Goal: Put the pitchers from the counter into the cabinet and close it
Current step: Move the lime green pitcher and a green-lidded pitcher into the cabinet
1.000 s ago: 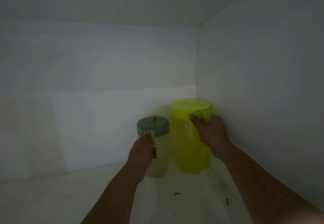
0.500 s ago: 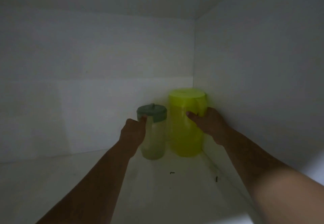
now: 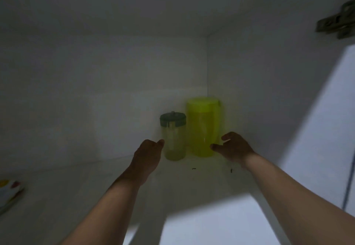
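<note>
Two pitchers stand upright side by side in the back right corner of the dim white cabinet (image 3: 96, 72). The small clear pitcher (image 3: 173, 141) has a dark green lid. To its right is the taller yellow-green pitcher (image 3: 203, 125), against the side wall. My left hand (image 3: 148, 155) hovers just left of the small pitcher, fingers loose, holding nothing. My right hand (image 3: 234, 148) is at the lower right of the yellow-green pitcher, fingers spread, off its handle.
A plate with coloured markings (image 3: 9, 193) lies on the shelf at the far left. A metal door hinge (image 3: 338, 24) sits on the right wall near the top. Two small dark specks (image 3: 194, 168) lie on the shelf floor before the pitchers.
Both hands have let go of the pitchers and drawn back toward me. The view has pulled back, so the hinge and the plate have come into sight.
</note>
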